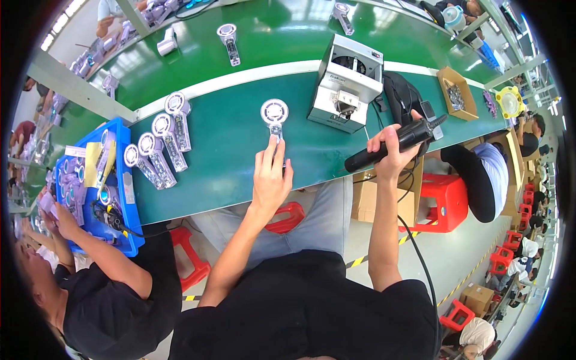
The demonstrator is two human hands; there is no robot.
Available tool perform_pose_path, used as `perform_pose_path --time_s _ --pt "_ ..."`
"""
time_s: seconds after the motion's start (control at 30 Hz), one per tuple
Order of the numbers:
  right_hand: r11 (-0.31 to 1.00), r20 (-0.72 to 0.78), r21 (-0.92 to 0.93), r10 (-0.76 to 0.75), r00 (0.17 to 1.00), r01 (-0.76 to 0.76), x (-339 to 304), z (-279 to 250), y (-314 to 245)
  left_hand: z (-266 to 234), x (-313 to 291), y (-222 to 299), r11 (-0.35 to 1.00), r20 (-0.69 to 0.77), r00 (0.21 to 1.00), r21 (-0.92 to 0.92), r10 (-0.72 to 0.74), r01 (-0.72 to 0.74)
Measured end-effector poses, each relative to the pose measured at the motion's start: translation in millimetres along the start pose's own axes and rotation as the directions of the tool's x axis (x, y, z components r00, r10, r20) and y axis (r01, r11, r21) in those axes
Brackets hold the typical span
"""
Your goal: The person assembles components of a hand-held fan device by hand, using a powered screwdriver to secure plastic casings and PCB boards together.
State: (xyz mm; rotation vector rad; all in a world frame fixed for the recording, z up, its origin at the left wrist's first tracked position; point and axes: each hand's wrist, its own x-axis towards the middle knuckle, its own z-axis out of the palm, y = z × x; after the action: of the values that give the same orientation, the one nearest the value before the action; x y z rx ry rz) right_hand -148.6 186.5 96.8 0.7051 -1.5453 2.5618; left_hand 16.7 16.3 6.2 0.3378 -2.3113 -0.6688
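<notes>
A small handheld fan (275, 112) with a white round head and an open handle showing parts inside lies flat on the green bench mat. My left hand (271, 177) grips its handle, fingers along the top and thumb at the right side, hiding the lower part. In my right hand (393, 150) is a black electric screwdriver (367, 159), held tilted above the bench's near edge, its narrower end toward the lower left. Between the hands and farther back stands a grey screw feeder (342, 114). Several similar fans (165, 129) lie in a slanting row to the left.
At the left, a blue bin (128, 198) holds fan parts beside a co-worker's arm (114, 261). A cardboard tray (459, 96) of small metal parts and a black bag (402, 96) sit right. More fans (228, 43) lie on the green surface beyond the rail. A cable (420, 246) hangs right.
</notes>
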Motion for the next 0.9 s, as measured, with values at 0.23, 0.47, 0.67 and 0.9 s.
perform_pose_path --time_s 0.23,0.47,0.67,0.9 --pt "0.997 -0.01 -0.082 0.016 1.0 -0.016 -4 6 0 0 3 2 0.999 -0.011 1.0 -0.023 -0.024 0.023" --pt "0.751 -0.522 0.158 -0.488 0.7 0.641 78 35 -47 -2 0 1 0.999 -0.022 0.999 -0.038 -0.035 0.034" --pt "0.805 -0.242 -0.243 -0.591 0.769 0.542 142 53 -30 -4 0 3 0.996 0.035 0.999 -0.079 0.031 -0.028" --pt "0.883 0.108 -0.152 -0.432 0.896 0.444 91 86 -36 -6 2 4 0.996 0.049 0.999 -0.09 0.025 -0.021"
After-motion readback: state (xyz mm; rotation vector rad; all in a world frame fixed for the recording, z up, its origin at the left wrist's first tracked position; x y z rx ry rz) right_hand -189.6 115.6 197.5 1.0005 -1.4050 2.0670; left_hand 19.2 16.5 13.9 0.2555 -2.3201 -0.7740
